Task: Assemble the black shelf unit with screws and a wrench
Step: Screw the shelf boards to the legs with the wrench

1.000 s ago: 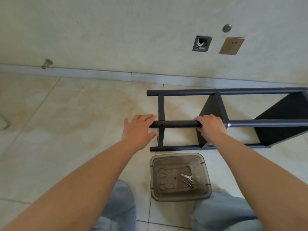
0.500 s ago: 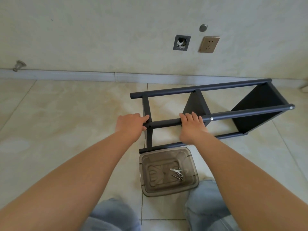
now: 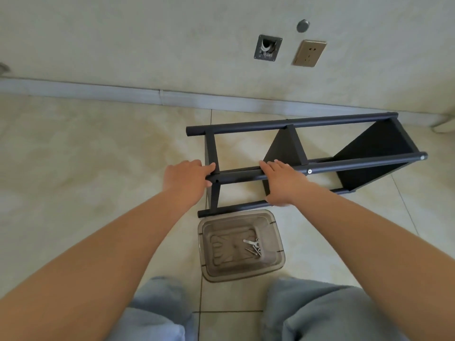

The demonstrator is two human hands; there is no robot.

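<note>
Both hands had slid along the shelf unit, lying sideways beyond the plastic bin: left hand and right hand curled over its upper tube, likely rigid, light, slick.

Black shelf unit: tubular frame, two panels fitted, lying on its side under both hands. Wrench and screws: loose together, below the right hand, nearer the person.
</note>
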